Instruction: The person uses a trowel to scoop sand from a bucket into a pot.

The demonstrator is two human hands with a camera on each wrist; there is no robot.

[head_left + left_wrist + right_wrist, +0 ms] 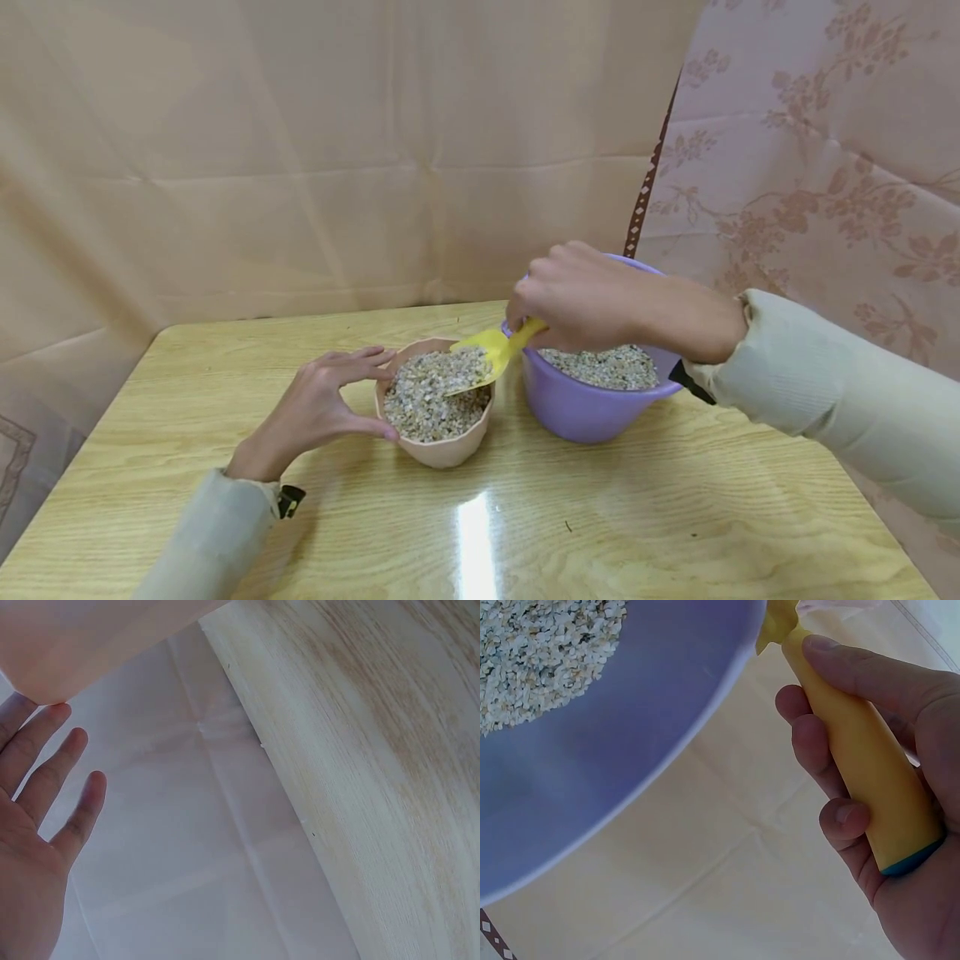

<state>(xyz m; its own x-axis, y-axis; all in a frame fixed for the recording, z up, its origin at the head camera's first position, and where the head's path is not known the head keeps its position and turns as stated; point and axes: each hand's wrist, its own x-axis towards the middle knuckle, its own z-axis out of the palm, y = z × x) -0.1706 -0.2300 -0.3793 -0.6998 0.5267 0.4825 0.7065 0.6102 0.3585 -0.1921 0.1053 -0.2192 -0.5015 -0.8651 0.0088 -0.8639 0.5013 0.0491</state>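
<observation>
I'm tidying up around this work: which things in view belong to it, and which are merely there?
Belonging to it:
yellow scoop, gripped by the right hand
pale pink bowl of gravel, touched by the left hand
purple tub, also holding gravel

Merely there:
dark specks on the table
floral cloth
plain cloth

The head camera looks forward and down across the table [637,517]. The wrist cameras view the left hand [318,400] and right hand [573,296] at close range, facing the cloth [712,832]; the left shares the bowl [442,454] with the head view, the right the scoop [862,757] and tub [585,414].
</observation>
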